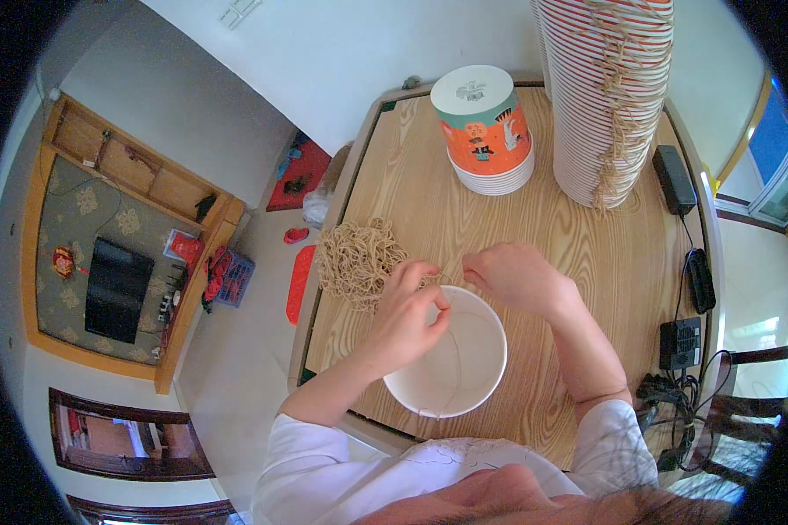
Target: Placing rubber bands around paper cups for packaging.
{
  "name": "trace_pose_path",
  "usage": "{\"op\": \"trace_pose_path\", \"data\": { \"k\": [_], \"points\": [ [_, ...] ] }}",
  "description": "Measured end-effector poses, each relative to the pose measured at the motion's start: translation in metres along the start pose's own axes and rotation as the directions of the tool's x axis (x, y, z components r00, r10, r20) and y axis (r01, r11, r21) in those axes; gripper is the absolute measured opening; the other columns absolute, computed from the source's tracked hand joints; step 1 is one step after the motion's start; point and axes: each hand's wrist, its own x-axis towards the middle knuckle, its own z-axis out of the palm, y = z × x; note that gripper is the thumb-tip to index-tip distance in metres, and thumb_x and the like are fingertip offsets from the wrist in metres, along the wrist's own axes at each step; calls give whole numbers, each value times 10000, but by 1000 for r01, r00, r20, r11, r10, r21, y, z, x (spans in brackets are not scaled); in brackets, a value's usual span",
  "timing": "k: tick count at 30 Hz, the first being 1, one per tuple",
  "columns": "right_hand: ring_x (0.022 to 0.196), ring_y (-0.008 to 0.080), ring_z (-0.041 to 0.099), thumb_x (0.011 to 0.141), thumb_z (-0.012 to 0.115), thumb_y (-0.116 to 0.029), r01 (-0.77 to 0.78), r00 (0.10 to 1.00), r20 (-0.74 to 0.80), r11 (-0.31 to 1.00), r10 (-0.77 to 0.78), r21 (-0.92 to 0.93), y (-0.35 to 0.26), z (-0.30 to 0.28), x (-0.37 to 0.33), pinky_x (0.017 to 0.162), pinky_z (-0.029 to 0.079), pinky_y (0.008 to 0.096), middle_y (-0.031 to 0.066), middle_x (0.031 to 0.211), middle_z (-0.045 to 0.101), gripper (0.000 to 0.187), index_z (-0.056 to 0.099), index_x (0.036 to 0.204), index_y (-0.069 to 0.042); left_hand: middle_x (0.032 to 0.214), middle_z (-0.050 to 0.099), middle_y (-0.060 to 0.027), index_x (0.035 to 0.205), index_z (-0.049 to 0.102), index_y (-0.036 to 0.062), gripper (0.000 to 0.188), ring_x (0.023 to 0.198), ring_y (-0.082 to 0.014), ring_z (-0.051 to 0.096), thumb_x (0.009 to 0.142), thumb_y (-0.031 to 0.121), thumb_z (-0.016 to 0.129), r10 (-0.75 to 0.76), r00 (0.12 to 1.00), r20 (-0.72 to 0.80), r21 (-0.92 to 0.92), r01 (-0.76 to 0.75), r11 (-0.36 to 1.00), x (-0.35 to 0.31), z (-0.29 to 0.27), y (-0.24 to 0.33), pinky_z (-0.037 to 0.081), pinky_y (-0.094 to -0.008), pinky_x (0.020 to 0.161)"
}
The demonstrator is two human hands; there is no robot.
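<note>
A white paper bucket [488, 368] stands at the table's near side, its open mouth facing up. A thin strand of twine [457, 360] hangs inside it and reaches the near rim. My left hand [409, 319] is at the bucket's far left rim, thumb and fingertips pinched on the twine. Just beyond the far rim, my right hand [521, 278] is closed with its fingertips together; what it holds, if anything, is too small to make out. A loose heap of tan twine [359, 261] lies beyond my left hand, close to it.
A short stack of orange and green printed buckets [486, 144] sits upside down at the back. A tall bucket stack [578, 114] with twine down its side rises at the far right. Black power adapters [679, 343] and cables line the right edge of the wooden table [569, 385].
</note>
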Motion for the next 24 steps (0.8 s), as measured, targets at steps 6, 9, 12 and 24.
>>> {"op": "trace_pose_path", "data": {
  "k": [6,9,12,24],
  "points": [
    [863,334,613,844,587,-184,-40,999,-3,999,41,36,-6,-8,-2,712,482,438,126,868,644,150,603,917,-54,1147,505,-155,737,594,45,114,1150,-350,435,679,46,692,-21,999,-33,-13,20,1000,-2,3,-2,372,-450,957],
    [839,321,613,779,650,-110,351,922,-244,916,-302,194,-8,-21,-7,714,488,415,113,850,634,169,601,929,-49,1129,524,-139,760,606,55,120,1135,-333,457,685,39,699,-38,985,-169,-117,18,993,-5,-1,-3,370,-444,957],
    [803,305,606,729,682,-55,400,913,-256,820,-318,409,-19,-28,-12,695,489,393,106,824,619,202,599,912,-42,1073,552,-126,791,614,63,131,1070,-309,516,702,35,705,-78,983,-168,-209,42,977,-6,-12,2,403,-426,919],
    [771,310,600,780,641,-88,384,912,-278,861,-300,332,-19,-21,-8,660,480,399,111,784,609,86,621,849,-41,841,587,-13,896,577,26,87,746,-42,558,839,-3,634,-346,921,177,-851,320,417,-6,-7,0,448,-184,638]
  ]
}}
